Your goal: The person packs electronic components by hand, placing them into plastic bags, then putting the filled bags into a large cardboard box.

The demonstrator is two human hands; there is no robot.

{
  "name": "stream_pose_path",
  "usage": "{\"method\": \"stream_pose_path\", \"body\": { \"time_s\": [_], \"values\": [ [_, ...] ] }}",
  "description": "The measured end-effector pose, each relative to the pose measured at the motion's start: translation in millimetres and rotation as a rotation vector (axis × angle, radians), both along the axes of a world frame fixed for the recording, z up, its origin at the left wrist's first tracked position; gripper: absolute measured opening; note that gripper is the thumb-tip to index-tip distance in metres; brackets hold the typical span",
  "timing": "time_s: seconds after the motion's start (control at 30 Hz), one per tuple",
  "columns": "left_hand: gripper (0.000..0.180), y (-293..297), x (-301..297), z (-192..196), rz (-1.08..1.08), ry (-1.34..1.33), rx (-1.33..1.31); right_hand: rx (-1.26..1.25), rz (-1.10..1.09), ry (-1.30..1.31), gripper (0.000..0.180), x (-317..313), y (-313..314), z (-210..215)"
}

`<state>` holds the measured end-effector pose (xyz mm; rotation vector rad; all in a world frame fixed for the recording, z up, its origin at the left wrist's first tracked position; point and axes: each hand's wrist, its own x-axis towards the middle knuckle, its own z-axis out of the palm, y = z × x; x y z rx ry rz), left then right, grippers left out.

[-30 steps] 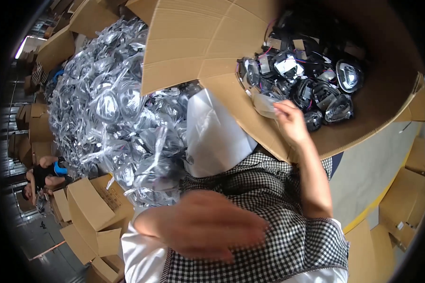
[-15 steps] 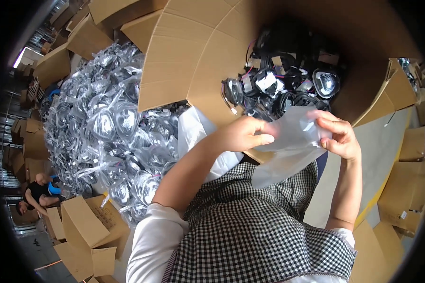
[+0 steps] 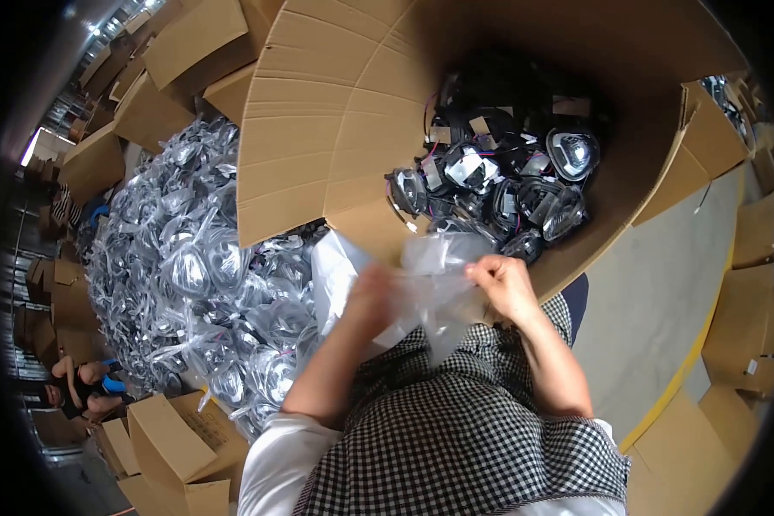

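A clear plastic bag [image 3: 434, 288] is stretched between both hands in front of my checked apron. My left hand [image 3: 371, 297] grips its left edge, partly veiled by the film. My right hand [image 3: 506, 284] pinches its upper right edge. Just beyond the hands stands a large open cardboard box [image 3: 318, 129] holding several black lamp-like parts [image 3: 507, 185] with shiny lenses and wires. A stack of white bags [image 3: 335, 271] lies to the left of my left hand.
A big heap of parts packed in clear bags [image 3: 189, 275] fills the left. Smaller cardboard boxes [image 3: 172, 439] stand at lower left and along the right edge. Another person [image 3: 73, 383] sits at far left. Grey floor with a yellow line [image 3: 671, 318] lies right.
My right hand came back from the box edge and my left hand rose from my lap. Both now hold the clear bag, drawn lower and closer to my body.
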<state>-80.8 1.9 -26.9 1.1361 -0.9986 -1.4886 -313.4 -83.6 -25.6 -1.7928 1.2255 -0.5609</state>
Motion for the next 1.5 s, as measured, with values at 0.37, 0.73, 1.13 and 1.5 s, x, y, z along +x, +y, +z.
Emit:
{"method": "stream_pose_path", "body": {
  "time_s": [0.37,0.73,1.13,1.5],
  "values": [
    [0.019,-73.7,18.4,26.1,0.099,-0.265,-0.036,-0.264,0.430,-0.200,0.069,56.8,-45.8,31.7],
    [0.032,-246.3,133.2,-209.9,0.102,-1.104,0.615,-0.378,0.253,0.610,0.050,115.0,-271.3,-127.8],
    [0.067,-257.9,52.7,-205.1,0.323,-1.047,0.600,-0.765,0.446,0.945,0.019,87.2,-289.5,-176.4],
    [0.053,-165.2,32.1,-41.9,0.101,-1.232,0.187,-0.631,0.198,0.912,0.019,36.9,-222.4,-119.4]
  ]
}}
